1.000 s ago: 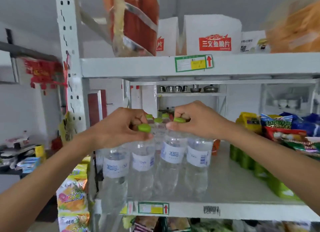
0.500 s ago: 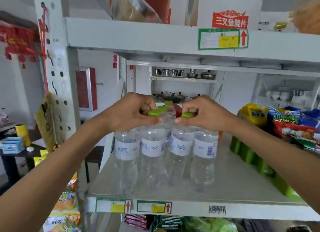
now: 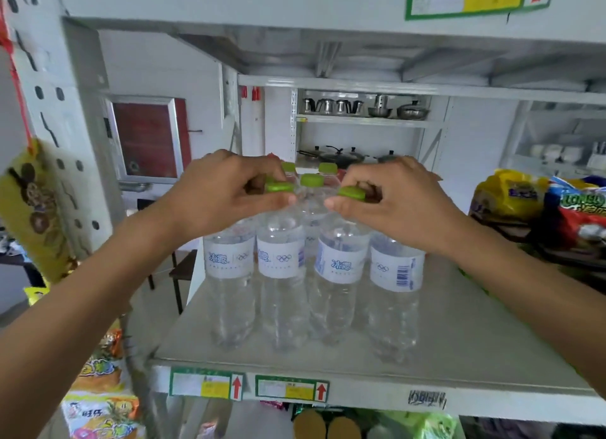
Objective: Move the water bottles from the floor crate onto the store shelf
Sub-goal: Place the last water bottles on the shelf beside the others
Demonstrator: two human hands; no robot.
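Several clear water bottles (image 3: 281, 284) with green caps and white labels stand upright in a tight group on the grey store shelf (image 3: 459, 346). My left hand (image 3: 226, 192) is closed over the necks of the two left front bottles. My right hand (image 3: 393, 202) is closed over the necks of the two right front bottles (image 3: 396, 294). More green caps (image 3: 311, 179) of bottles behind show between my hands. The floor crate is out of view.
Snack bags (image 3: 577, 202) lie at the shelf's right end. The shelf's white upright post (image 3: 49, 117) rises on the left, with hanging snack packs (image 3: 98, 406) below it. The upper shelf (image 3: 295, 2) hangs close overhead. Pots sit on a far rack (image 3: 364, 110).
The view has moved closer and lower onto the shelf. The bottles, held a little off the front edge one second ago, now stand on the shelf, with both hands still on the necks.
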